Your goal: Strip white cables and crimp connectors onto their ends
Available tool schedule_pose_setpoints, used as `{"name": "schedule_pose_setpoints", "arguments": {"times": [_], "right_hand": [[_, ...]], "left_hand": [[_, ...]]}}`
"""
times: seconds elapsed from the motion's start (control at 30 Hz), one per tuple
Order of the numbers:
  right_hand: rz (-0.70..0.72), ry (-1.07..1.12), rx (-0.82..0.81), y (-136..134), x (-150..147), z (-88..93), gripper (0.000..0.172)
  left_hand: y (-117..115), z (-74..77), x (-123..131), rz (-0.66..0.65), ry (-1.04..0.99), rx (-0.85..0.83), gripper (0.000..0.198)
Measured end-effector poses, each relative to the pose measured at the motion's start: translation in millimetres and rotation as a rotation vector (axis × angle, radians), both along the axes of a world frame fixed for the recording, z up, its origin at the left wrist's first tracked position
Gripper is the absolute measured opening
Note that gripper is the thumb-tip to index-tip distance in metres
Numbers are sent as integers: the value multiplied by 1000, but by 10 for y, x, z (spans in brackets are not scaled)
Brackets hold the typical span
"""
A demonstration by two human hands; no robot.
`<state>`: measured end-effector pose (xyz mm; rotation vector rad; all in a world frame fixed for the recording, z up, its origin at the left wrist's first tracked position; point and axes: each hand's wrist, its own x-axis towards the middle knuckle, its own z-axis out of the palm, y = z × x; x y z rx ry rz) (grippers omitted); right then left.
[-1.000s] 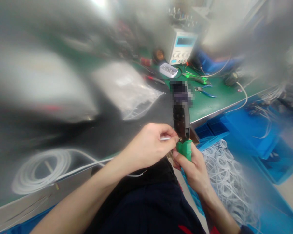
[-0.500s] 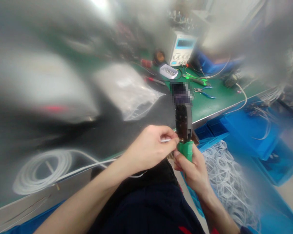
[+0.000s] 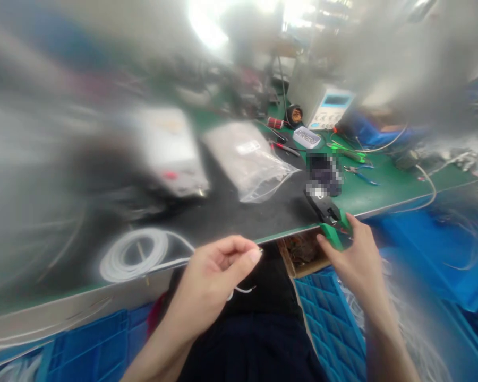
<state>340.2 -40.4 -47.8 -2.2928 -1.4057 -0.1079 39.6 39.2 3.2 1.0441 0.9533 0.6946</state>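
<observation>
My left hand [image 3: 217, 273] is closed in a pinch in front of the bench edge. A small metal tip shows at its fingertips, on the end of a white cable [image 3: 183, 240] that runs back to a coil at the left. My right hand [image 3: 360, 252] grips the green handles of black-headed crimping pliers [image 3: 322, 204], which are spread apart. The pliers' head lies over the bench edge, apart from my left hand, and its far end is pixelated. Another cable end [image 3: 245, 290] hangs below my left hand.
A clear plastic bag [image 3: 245, 159] lies on the black mat [image 3: 219, 217]. Behind are a white tray of small parts [image 3: 306, 138], blue-handled pliers [image 3: 362, 174] and a power supply [image 3: 330, 109]. An open drawer [image 3: 305, 252] and blue crates [image 3: 329, 313] stand below the edge.
My hands have moved apart. The pliers have gone right and tilted, their handles now spread. The cable tip in my left hand is away from them. The camera view has shifted.
</observation>
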Motion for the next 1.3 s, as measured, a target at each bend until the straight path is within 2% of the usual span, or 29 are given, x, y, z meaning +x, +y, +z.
{"name": "schedule_pose_setpoints", "arguments": {"times": [0.1,0.17,0.23,0.3,0.37,0.4,0.5,0.53,0.67,0.77,0.87,0.97,1.13,1.3], "right_hand": [[18,-165,-87,116,54,-99,80],[20,-228,-135,160,95,-151,82],[33,-276,-178,178,129,-156,85],[63,-320,-199,190,122,-85,90],[142,-347,-178,240,45,64,92],[195,-349,-151,296,-22,156,87],[349,-325,-46,629,-293,409,49],[376,-357,-55,789,-381,463,41],[363,-468,-166,1441,-570,483,35],[344,-493,-228,1727,-551,394,31],[309,-501,-266,1812,-504,348,31],[315,-493,-302,1810,-492,376,31],[349,-471,-336,1790,-508,460,29],[353,-422,-348,1783,-485,462,28]], "left_hand": [[-136,-28,-370,289,-106,-111,21],[-199,-44,-623,433,-172,-143,22],[-254,-61,-820,524,-207,-148,28],[-308,-75,-912,579,-222,-158,30],[-361,-84,-889,585,-231,-181,24],[-386,-86,-842,569,-237,-189,21],[-443,-77,-634,478,-229,-189,22],[-456,-70,-563,450,-210,-179,24],[-489,-64,-376,385,-171,-124,28],[-511,-107,-351,391,-196,-128,28],[-538,-168,-371,400,-227,-154,27],[-562,-204,-392,429,-245,-168,26],[-591,-185,-410,462,-242,-157,24],[-610,-153,-426,458,-217,-128,24]]}}
